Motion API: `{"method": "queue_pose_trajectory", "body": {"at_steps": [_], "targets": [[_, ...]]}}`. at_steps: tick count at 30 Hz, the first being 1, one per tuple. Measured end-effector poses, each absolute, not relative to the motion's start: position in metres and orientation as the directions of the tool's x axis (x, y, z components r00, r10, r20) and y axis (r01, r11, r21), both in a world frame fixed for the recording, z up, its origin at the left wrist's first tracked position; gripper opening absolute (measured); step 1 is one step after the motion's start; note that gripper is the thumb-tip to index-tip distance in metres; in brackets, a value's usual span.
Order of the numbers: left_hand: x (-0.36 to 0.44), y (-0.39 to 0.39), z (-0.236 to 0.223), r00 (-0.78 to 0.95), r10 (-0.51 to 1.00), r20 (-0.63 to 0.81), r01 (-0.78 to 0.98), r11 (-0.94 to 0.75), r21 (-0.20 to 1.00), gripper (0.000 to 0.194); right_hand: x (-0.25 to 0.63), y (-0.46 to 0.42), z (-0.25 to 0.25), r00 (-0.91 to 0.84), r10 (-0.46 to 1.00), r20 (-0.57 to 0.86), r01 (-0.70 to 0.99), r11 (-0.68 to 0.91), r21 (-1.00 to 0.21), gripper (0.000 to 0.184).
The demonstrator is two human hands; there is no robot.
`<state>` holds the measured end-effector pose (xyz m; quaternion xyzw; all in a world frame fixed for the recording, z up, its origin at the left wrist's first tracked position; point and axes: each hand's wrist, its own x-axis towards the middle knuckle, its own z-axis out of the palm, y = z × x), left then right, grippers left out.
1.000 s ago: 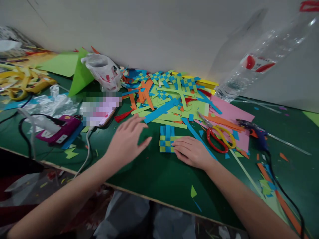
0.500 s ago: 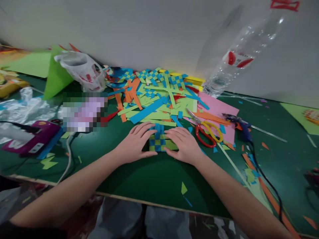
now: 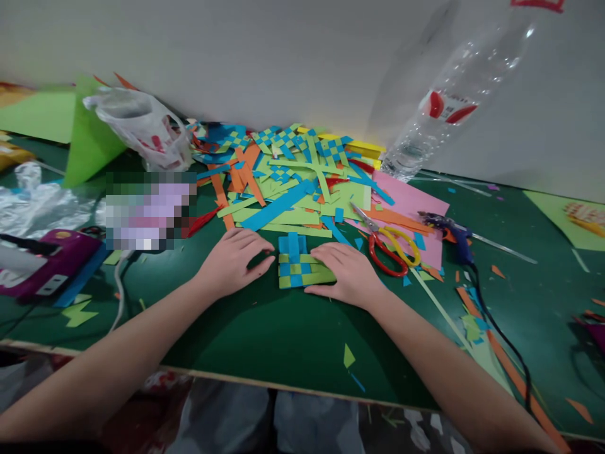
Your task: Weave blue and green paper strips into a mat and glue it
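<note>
A small woven paper piece [image 3: 293, 268] in blue and green strips lies on the table in front of me, with blue strip ends standing out at its far side. My right hand [image 3: 347, 268] grips its right end, fingers over the top and thumb along the near edge, hiding that end. Just off the left edge is my left hand [image 3: 239, 261], fingers curved and thumb apart from them, holding nothing. Beyond both hands spreads a pile of loose green, blue and orange paper strips [image 3: 283, 208] with several blue-and-green woven pieces [image 3: 331, 148] at its back.
Scissors [image 3: 390, 249] with red and yellow handles lie right of my right hand, near a glue gun [image 3: 454, 236] with a black cord. A clear plastic bottle [image 3: 454, 107] leans on the wall. At left are a plastic bag [image 3: 146, 132] and a purple power strip [image 3: 57, 258].
My left hand has drawn back to the left, off the woven paper piece, uncovering its left side. My right hand stays at the right end. The view has shifted slightly.
</note>
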<state>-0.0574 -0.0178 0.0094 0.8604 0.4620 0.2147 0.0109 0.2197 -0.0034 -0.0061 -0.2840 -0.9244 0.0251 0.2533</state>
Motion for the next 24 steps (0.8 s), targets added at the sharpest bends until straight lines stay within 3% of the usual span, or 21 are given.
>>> {"method": "queue_pose_trajectory", "body": {"at_steps": [4,7,12,14,24], "targets": [[-0.047,-0.027,0.006,0.492,0.749,0.444,0.762,-0.617,0.196,0.021,0.219,-0.004,-0.006,-0.711,0.529,0.463,0.512,0.841,-0.176,0.057],[-0.043,-0.032,0.006,0.492,0.767,0.412,0.763,-0.607,0.219,0.018,0.218,-0.004,-0.005,-0.708,0.543,0.451,0.522,0.833,-0.184,0.059],[-0.04,-0.035,0.005,0.501,0.825,0.262,0.807,-0.555,0.205,0.069,0.218,-0.006,-0.004,-0.684,0.548,0.482,0.53,0.827,-0.188,0.053],[-0.039,-0.036,0.004,0.506,0.83,0.233,0.818,-0.548,0.176,0.078,0.218,-0.006,-0.003,-0.684,0.553,0.476,0.536,0.824,-0.185,0.05],[-0.04,-0.036,0.005,0.516,0.798,0.31,0.791,-0.583,0.186,0.052,0.217,-0.007,-0.004,-0.699,0.539,0.47,0.537,0.829,-0.154,0.046]]}}
